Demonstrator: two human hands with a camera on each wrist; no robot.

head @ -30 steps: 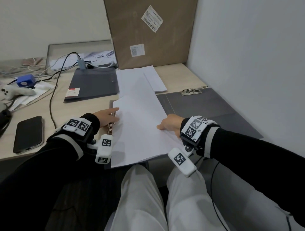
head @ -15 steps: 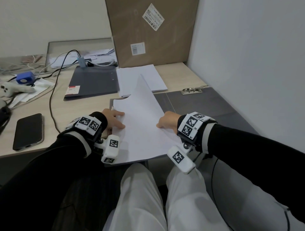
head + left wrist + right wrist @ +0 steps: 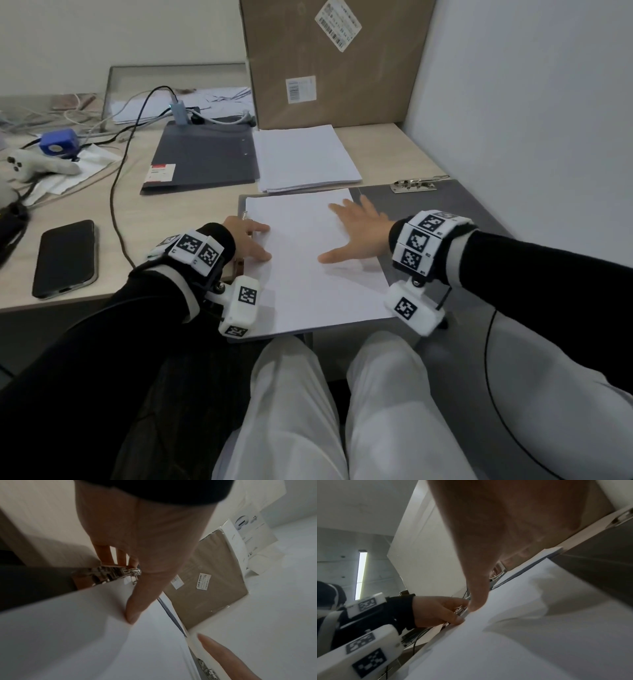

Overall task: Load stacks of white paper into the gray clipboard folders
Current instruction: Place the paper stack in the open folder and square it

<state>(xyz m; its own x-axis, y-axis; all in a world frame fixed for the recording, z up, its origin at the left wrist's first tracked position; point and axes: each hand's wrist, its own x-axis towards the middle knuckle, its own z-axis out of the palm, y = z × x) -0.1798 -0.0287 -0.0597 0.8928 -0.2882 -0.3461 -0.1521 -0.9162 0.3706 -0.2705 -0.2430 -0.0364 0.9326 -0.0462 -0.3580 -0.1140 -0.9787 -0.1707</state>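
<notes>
Head view: paper stack (image 3: 308, 260) lies flat in the open folder (image 3: 428, 219) at the desk edge. Right hand (image 3: 359, 233) spread flat on it; left hand (image 3: 248, 240) at the clip (image 3: 245, 236) side. Seating step; next, likely close the clip without shifting sheets.

Left wrist view: fingers (image 3: 106, 555) press the metal clip, thumb on paper.

Right wrist view: thumb pins the sheets; clip half hidden.

Right hand (image 3: 359, 233) flat on white paper (image 3: 308, 260) in open gray folder (image 3: 445, 205), left hand (image 3: 248, 238) at clip edge
</notes>
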